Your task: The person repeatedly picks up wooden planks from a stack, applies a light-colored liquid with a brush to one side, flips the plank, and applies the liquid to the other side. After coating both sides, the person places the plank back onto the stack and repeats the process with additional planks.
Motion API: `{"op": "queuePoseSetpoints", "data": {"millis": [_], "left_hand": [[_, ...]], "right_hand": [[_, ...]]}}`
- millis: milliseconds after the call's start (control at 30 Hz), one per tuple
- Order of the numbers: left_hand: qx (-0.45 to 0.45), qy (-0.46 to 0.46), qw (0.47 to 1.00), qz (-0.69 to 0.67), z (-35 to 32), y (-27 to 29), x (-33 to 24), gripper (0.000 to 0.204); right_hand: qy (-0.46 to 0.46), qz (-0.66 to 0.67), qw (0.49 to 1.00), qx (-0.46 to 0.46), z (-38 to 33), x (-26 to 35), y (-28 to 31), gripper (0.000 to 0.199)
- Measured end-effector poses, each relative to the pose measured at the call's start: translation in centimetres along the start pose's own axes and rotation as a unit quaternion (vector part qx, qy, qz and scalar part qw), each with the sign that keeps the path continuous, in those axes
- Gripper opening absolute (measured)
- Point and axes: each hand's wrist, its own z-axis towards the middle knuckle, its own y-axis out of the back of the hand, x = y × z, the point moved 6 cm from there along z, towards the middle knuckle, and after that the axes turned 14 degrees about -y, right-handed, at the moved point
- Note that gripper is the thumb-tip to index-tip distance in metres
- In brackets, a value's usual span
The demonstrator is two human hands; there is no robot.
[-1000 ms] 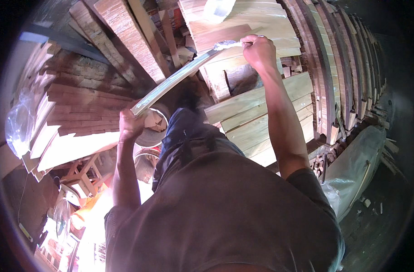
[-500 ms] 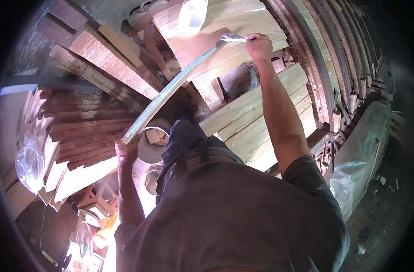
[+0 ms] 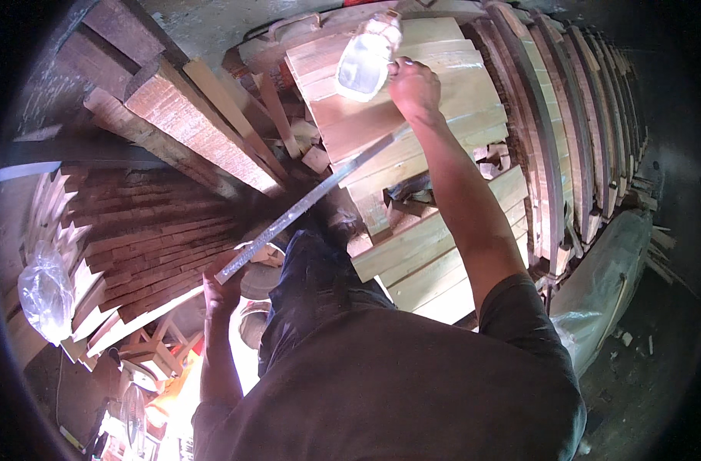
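Observation:
My left hand (image 3: 221, 288) grips the near end of a long, narrow wooden strip (image 3: 312, 197), which slants up and away to the right. Its upper face has a wet-looking grey sheen. The far end reaches over a stack of pale planks (image 3: 412, 150). My right hand (image 3: 416, 88) is closed beside a clear plastic jug (image 3: 363, 67) with whitish contents, at the far side of the planks. The pale brush seen in these fingers a moment earlier is now mostly hidden by the hand and jug.
Stacked reddish-brown slats (image 3: 151, 238) lie at the left, below thick timber beams (image 3: 205, 123). Dark-edged boards (image 3: 531, 115) line the right, near a plastic-wrapped bundle (image 3: 608, 284). A clear plastic bag (image 3: 45, 296) hangs far left. Round buckets (image 3: 258, 284) stand by my leg.
My right hand has moved from the strip's far end to the jug, leftward and slightly down. The strip's near end has shifted a little lower, still in my left hand.

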Motion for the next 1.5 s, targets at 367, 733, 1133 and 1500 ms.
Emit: {"op": "queuePoseSetpoints", "data": {"millis": [367, 733, 1133, 1500], "left_hand": [[0.022, -0.021, 0.999, 0.008, 2.0, 0.6, -0.7, 0.026], [0.036, 0.01, 0.999, 0.015, 2.7, 1.0, 1.6, 0.028], [-0.065, 0.079, 0.978, -0.183, -1.8, 4.6, 11.1, 0.018], [-0.019, 0.081, 0.995, -0.052, -1.4, 7.4, 6.7, 0.02]], "right_hand": [[-0.028, -0.098, 0.988, 0.119, 4.3, 3.5, -6.5, 0.033], [-0.049, -0.015, 0.987, 0.154, 3.9, -2.5, -7.8, 0.029], [-0.322, 0.639, 0.634, 0.294, -5.8, -8.9, 0.5, 0.022], [-0.222, 0.469, 0.854, 0.035, -14.0, -13.9, 2.0, 0.017]]}}
